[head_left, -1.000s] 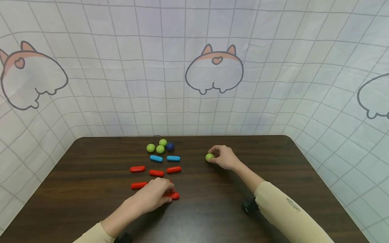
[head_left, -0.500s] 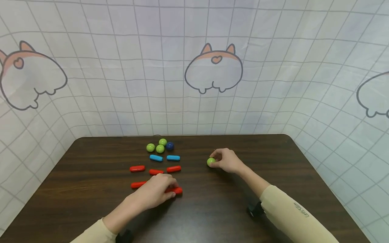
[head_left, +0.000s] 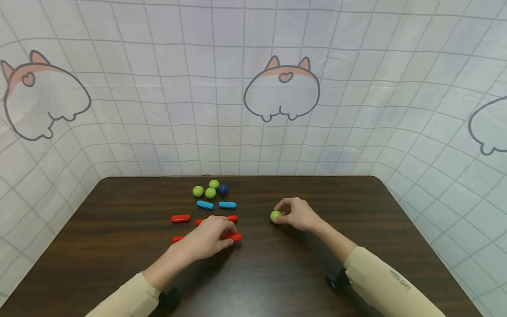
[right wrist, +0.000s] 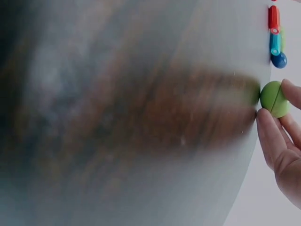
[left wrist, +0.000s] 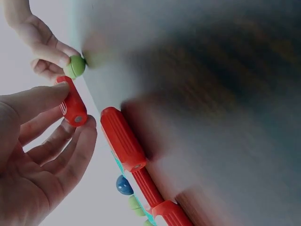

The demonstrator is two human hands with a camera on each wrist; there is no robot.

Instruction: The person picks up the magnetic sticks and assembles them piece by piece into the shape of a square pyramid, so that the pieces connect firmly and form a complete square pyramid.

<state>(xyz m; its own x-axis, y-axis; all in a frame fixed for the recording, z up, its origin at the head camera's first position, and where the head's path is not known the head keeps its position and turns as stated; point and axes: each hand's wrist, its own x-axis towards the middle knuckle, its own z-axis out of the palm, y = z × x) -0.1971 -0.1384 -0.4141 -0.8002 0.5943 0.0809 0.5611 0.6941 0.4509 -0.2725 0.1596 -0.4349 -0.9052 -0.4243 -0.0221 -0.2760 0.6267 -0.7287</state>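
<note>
My left hand (head_left: 206,240) pinches a red toy rod (left wrist: 74,106) between thumb and fingertips; a small metal dot shows in the rod's end. Just beyond that hand, another red rod (left wrist: 123,139) lies on the table. My right hand (head_left: 298,214) pinches a green ball (right wrist: 272,99) with a seam round it, right at the tabletop, to the right of the other pieces. In the head view, the left hand partly covers the red rods behind it, including one at its left (head_left: 178,239).
Further back on the dark wooden table (head_left: 317,281) lie a red rod (head_left: 180,218), two blue rods (head_left: 205,204), several green balls (head_left: 198,191) and a dark blue ball (head_left: 223,189). A white checked cloth (head_left: 222,110) with animal drawings hangs behind the table.
My left hand has moved away from me and slightly right with the red rod. My right hand has drawn the green ball a little toward me.
</note>
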